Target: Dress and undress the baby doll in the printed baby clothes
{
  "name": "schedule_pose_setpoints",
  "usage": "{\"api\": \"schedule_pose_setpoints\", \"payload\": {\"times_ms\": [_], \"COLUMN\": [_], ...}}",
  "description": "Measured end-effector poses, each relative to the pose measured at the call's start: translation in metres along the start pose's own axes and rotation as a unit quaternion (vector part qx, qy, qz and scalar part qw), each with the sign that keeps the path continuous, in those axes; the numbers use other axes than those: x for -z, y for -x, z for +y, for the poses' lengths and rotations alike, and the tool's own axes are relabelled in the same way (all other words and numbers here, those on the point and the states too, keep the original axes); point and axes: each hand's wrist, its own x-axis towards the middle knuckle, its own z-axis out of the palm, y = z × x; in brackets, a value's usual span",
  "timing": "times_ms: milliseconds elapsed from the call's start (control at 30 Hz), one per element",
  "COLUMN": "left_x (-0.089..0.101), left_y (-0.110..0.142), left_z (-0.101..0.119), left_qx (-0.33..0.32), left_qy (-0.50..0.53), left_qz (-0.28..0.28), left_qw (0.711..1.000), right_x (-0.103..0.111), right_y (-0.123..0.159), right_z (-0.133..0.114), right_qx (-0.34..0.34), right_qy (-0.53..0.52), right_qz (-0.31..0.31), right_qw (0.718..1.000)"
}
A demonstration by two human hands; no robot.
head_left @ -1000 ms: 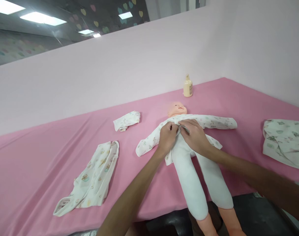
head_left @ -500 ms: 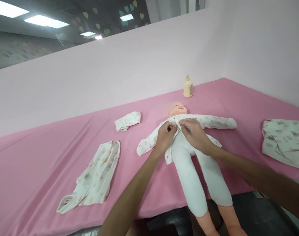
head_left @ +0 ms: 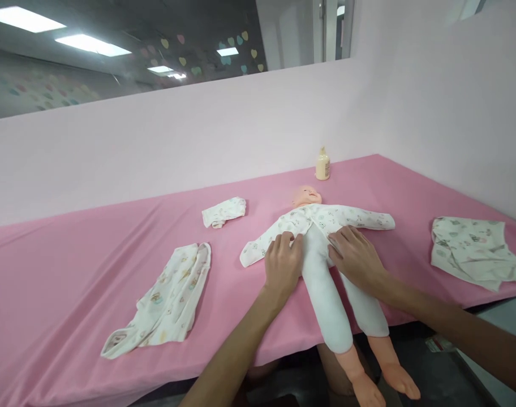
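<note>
No readable text on the pump bottle's label (head_left: 327, 169).

The doll (head_left: 326, 305) is peach at head and feet, white along the legs; its shirt (head_left: 338, 216) is white with small prints, the sheet (head_left: 114, 265) beneath it pink, the bottle (head_left: 322, 166) beyond it cream, the larger garment (head_left: 168, 299) left of it white with perhaps yellow-brown motifs

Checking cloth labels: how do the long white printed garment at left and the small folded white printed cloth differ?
The long white printed garment is larger and elongated; the small folded white printed cloth is a compact bundle. The garment lies nearer the front edge, the cloth nearer the pale wall. Both lie on the pink sheet.
</note>
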Motion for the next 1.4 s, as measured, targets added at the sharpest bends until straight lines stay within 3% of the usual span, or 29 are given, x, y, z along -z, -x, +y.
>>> {"api": "schedule_pose_setpoints", "payload": {"times_ms": [133, 267, 400, 633, 700, 833, 967, 1033, 1067, 1200, 1267, 1400], "left_x": [-0.005, -0.008, -0.003, -0.006, -0.007, -0.006, -0.007, -0.006, -0.005, -0.005, -0.008, -0.015], "left_y": [-0.002, -0.004, -0.008, -0.017, -0.017, -0.017, -0.017, -0.017, -0.016, -0.012, -0.009, -0.006], "left_z": [-0.011, -0.021, -0.020, -0.022, -0.027, -0.034, -0.033, -0.030, -0.029, -0.024, -0.022, -0.022], "left_qx": [0.002, 0.002, 0.076, 0.148, 0.174, 0.243, 0.294, 0.299, 0.288, 0.176, 0.117, 0.025], "left_qy": [-0.013, 0.062, 0.177, 0.241, 0.323, 0.487, 0.531, 0.512, 0.490, 0.316, 0.203, 0.068], "left_qz": [-0.057, -0.106, -0.132, -0.175, -0.166, -0.162, -0.201, -0.206, -0.202, -0.173, -0.164, -0.151], "left_qw": [0.998, 0.992, 0.972, 0.943, 0.915, 0.823, 0.769, 0.778, 0.797, 0.916, 0.958, 0.986], "right_x": [0.000, -0.003, -0.004, -0.002, -0.001, -0.001, -0.003, -0.004, -0.004, -0.002, -0.001, -0.001], "right_y": [-0.007, -0.007, -0.005, -0.004, -0.004, -0.003, -0.002, -0.001, -0.001, -0.002, -0.003, -0.008], "right_z": [0.001, 0.002, 0.004, 0.003, 0.003, 0.002, 0.004, 0.004, 0.005, 0.004, 0.005, 0.009], "right_qx": [-0.026, -0.046, -0.042, -0.065, -0.066, -0.053, -0.046, -0.044, -0.045, -0.057, -0.065, -0.104], "right_qy": [-0.007, -0.018, -0.072, -0.113, -0.108, -0.079, -0.074, -0.069, -0.066, -0.075, -0.090, -0.125], "right_qz": [-0.026, -0.033, -0.015, -0.015, -0.020, -0.022, -0.009, -0.008, -0.012, -0.028, -0.032, -0.053], "right_qw": [0.999, 0.998, 0.996, 0.991, 0.992, 0.995, 0.996, 0.997, 0.997, 0.995, 0.993, 0.985]}}
